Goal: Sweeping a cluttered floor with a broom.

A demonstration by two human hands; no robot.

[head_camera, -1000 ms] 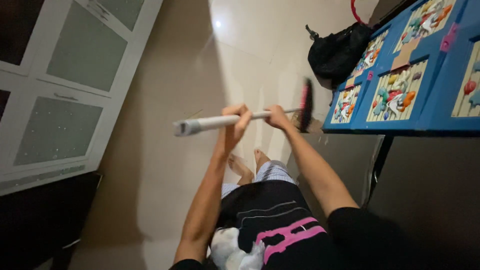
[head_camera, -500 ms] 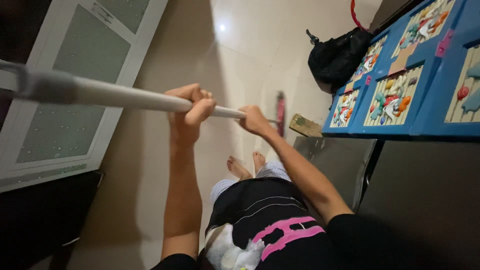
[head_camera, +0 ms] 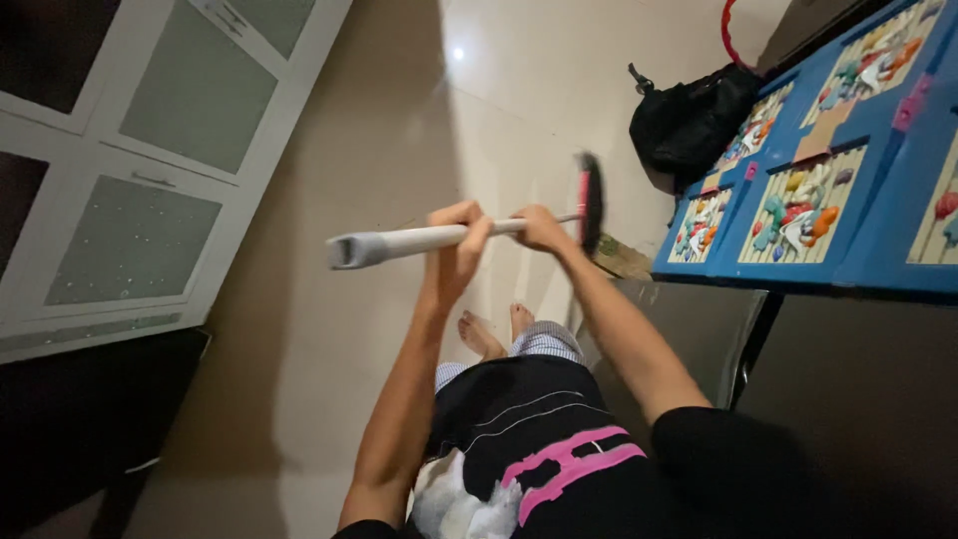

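Beige tile floor (head_camera: 329,329) underfoot, white glass-door cabinet (head_camera: 150,170) left, blue panelled door (head_camera: 828,180) right; left hand (head_camera: 454,240) and right hand (head_camera: 542,228) both clamped around grey broom handle (head_camera: 399,243), spaced apart for leverage; pink-black broom head (head_camera: 589,200) at far end, above floor.

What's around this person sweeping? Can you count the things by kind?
Grey-handled broom with pink-and-black head: 1
Black fabric bag: 1
Blue cabinet with colourful picture panels: 1
White cupboard with frosted glass doors: 1
Hands on the handle, left hand and right hand: 2
Total: 6
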